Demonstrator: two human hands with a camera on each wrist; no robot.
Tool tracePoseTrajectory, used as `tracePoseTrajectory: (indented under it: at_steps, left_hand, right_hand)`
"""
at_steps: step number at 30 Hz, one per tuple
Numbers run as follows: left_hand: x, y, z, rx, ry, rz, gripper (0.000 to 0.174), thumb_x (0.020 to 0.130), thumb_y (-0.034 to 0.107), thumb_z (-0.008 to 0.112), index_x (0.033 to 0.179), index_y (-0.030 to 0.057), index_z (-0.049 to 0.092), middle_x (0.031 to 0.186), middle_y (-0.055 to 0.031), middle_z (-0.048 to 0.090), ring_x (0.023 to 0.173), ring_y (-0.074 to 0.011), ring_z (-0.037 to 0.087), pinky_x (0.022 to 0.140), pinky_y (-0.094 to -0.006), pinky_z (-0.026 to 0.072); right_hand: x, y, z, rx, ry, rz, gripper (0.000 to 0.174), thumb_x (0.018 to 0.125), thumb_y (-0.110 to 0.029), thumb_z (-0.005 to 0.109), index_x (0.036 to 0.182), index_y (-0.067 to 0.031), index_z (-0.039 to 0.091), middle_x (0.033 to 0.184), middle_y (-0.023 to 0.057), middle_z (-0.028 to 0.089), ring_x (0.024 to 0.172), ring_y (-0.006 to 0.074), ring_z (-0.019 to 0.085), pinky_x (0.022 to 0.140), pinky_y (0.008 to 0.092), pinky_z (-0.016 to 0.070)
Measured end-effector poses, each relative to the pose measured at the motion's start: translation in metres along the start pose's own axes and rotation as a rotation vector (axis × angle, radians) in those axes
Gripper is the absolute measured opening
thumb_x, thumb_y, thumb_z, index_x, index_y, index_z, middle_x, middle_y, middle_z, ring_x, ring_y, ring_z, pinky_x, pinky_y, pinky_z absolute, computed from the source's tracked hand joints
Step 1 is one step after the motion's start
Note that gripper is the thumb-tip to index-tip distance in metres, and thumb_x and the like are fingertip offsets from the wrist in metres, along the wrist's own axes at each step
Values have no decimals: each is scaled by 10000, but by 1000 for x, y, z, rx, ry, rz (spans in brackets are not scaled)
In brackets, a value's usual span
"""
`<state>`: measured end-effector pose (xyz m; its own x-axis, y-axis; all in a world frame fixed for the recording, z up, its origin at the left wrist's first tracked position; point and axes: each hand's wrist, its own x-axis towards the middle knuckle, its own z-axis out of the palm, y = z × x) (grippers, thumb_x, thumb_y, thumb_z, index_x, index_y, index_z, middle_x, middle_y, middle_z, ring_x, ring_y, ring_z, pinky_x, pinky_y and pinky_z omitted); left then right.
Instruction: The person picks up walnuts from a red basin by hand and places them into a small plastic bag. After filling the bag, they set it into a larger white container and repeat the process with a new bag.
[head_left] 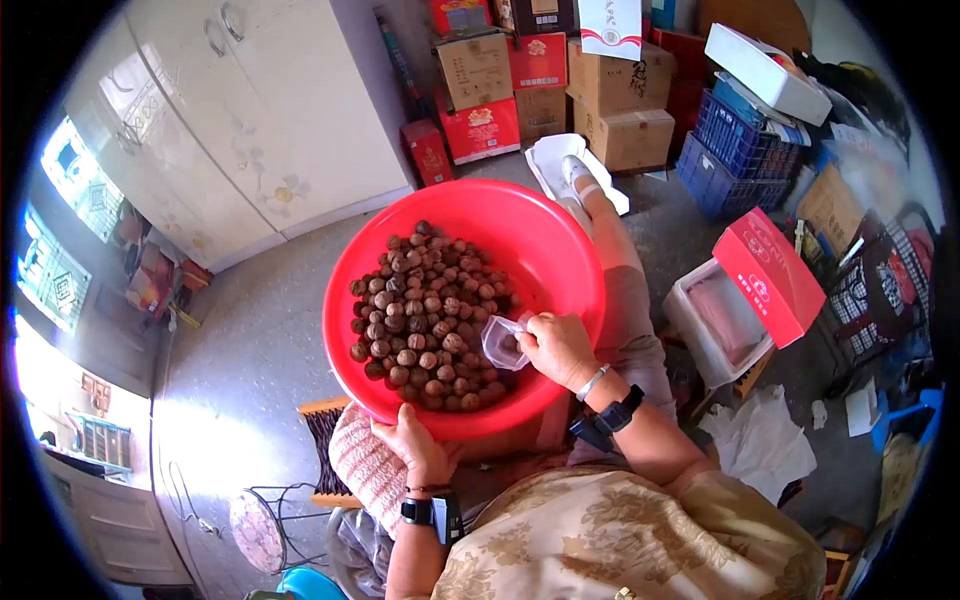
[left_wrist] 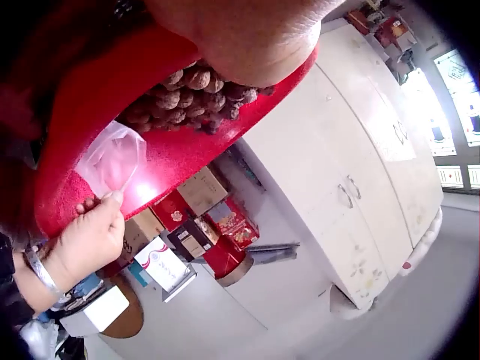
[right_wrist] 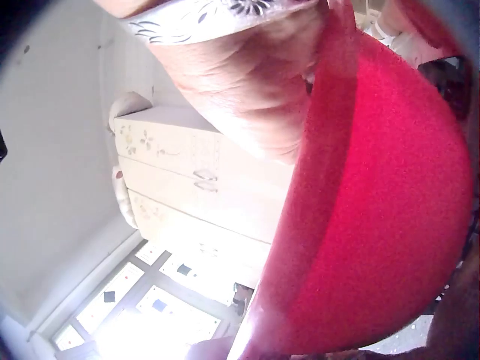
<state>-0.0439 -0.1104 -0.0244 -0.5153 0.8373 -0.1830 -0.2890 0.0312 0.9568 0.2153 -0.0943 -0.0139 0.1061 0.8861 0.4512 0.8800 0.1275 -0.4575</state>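
Note:
A large red plastic basin [head_left: 555, 240] is tilted across the person's lap, with a heap of brown walnuts [head_left: 430, 310] in its left and near part. At the near rim, the left hand [head_left: 415, 450] grips the basin, its thumb on the edge. The right hand [head_left: 558, 350] pinches the edge of a small clear plastic bag [left_wrist: 112, 157] over the right side of the basin, beside the walnuts. In the right wrist view, the basin's outer wall [right_wrist: 375, 202] hides the right fingers and the bag.
Stacked cartons [head_left: 625, 140] stand at the back, near a white cabinet [head_left: 230, 120]. On the right are blue crates [head_left: 735, 150], an open red-lidded box [head_left: 765, 280] and a crumpled white plastic bag [head_left: 765, 440]. A round stool [head_left: 258, 530] stands at lower left.

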Motion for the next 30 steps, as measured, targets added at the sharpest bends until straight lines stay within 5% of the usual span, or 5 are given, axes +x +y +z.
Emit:
tracePoseTrajectory:
  at_steps: [8,10,14,21,30]
  left_hand:
    - [-16,7,-8,-2,-84,-70,663,948,103,587,1530,115,270,1476,-187,469,1295,-386,522,980,-554,551]
    - [-41,59,0,88,-176,-418,585,963,135,601,1468,101,307,1382,-174,508,1182,-369,604,811,-520,619]
    - [-22,63,-36,151,-340,-535,521,985,205,630,1401,72,346,1254,-152,561,929,-331,688,662,-457,633]
    - [10,84,-62,1222,-657,472,243,952,194,682,899,-43,670,702,-154,684,626,-214,652,606,-371,508]
    - [38,62,7,1193,-805,591,189,869,185,742,1001,56,705,1009,-183,680,935,-372,665,800,-458,545]
  right_hand:
    - [-5,2,4,84,-39,-59,268,864,-252,722,703,-49,654,745,158,687,684,376,677,667,515,529]
    - [-5,4,2,133,-59,-52,270,865,-256,725,713,-45,656,733,161,676,680,386,672,662,524,536]
    - [-7,9,4,151,-45,-57,271,867,-257,726,721,-40,657,733,167,670,684,393,670,665,523,543]
    - [-7,8,4,118,-77,-49,278,879,-262,711,736,-32,650,764,167,680,696,397,671,668,528,540]
    - [-7,6,0,118,-100,-41,279,894,-266,692,751,-30,649,785,172,682,729,400,678,692,523,544]
